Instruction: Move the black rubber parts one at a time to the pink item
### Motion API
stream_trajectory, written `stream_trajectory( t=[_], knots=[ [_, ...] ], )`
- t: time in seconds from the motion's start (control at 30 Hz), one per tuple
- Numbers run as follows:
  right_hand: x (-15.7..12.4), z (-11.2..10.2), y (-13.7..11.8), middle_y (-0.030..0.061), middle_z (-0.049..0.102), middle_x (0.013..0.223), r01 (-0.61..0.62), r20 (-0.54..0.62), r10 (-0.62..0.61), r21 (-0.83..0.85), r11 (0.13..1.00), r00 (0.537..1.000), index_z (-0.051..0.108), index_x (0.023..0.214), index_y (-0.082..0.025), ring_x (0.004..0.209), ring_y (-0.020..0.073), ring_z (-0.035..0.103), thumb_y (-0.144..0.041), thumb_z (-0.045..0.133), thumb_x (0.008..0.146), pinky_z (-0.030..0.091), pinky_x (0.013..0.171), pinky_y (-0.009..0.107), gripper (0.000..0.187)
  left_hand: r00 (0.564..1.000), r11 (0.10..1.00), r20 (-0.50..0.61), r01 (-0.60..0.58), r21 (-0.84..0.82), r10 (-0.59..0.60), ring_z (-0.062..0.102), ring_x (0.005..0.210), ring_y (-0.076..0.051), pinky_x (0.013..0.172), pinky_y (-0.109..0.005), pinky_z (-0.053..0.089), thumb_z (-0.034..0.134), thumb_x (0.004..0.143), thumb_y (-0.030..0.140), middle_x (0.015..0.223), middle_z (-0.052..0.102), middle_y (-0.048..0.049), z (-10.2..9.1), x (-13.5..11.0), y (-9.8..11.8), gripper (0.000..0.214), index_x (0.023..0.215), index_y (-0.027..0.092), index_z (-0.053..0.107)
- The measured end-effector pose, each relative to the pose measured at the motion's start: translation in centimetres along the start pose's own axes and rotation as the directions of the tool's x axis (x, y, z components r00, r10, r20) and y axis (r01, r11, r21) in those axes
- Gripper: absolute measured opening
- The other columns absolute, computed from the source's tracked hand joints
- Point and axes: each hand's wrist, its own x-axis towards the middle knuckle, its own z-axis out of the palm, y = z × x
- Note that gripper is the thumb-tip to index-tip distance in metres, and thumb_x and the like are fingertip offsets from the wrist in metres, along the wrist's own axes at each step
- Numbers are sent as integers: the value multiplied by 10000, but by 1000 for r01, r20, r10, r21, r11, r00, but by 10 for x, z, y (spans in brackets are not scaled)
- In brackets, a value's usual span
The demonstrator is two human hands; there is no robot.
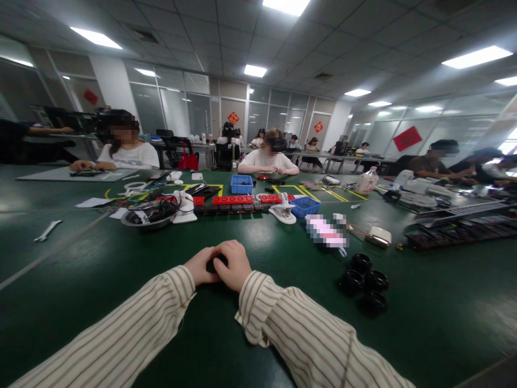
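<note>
My two hands meet in front of me on the green table (81, 280). My left hand (200, 266) and my right hand (234, 265) are both closed around a small black round object (215, 263), mostly hidden between the fingers. Both arms wear striped sleeves. To the right lie several black rings (365, 280), like small tyres, about an arm's width from my right hand.
Farther back stand a metal bowl with cables (147, 214), a row of red blocks (232, 200), two blue bins (241, 184), white holders (283, 210) and a wrench (47, 230) at the left. Dark trays (456, 226) sit at the right. Other people work at the far side.
</note>
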Motion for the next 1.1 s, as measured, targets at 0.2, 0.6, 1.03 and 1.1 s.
stream_trajectory(
  t=[0.2,0.6,1.03,1.1],
  knots=[
    [1,1,0,29,543,865,-168,-59,163,-106,980,985,545,863,-183,852,185,470,-385,631,741,357,793,334,251,989,966,-105,127,224,-106,556,940,-286,868,-410,433,751,509,376,989,602,-95,7,0,4,665,1091,137,535],
    [4,-2,-1,11,586,824,-46,54,49,-49,998,997,598,773,-190,865,170,489,-174,597,718,361,811,309,57,995,991,-26,94,94,-92,590,895,-234,822,-319,465,649,573,246,929,620,-39,4,0,-1,371,932,173,585],
    [2,3,3,47,541,920,-188,-88,179,-106,976,980,546,892,-185,903,201,474,-366,607,755,364,825,353,235,973,965,-164,191,182,-161,569,988,-280,896,-386,433,715,546,332,1035,611,-95,12,0,2,548,1038,166,539],
    [3,5,5,39,537,883,-214,-87,204,-132,968,975,546,844,-187,876,199,475,-388,622,745,366,803,350,236,964,942,-181,235,240,-195,584,929,-270,848,-372,447,694,568,324,953,621,-80,12,0,6,453,970,165,558]
  ],
)
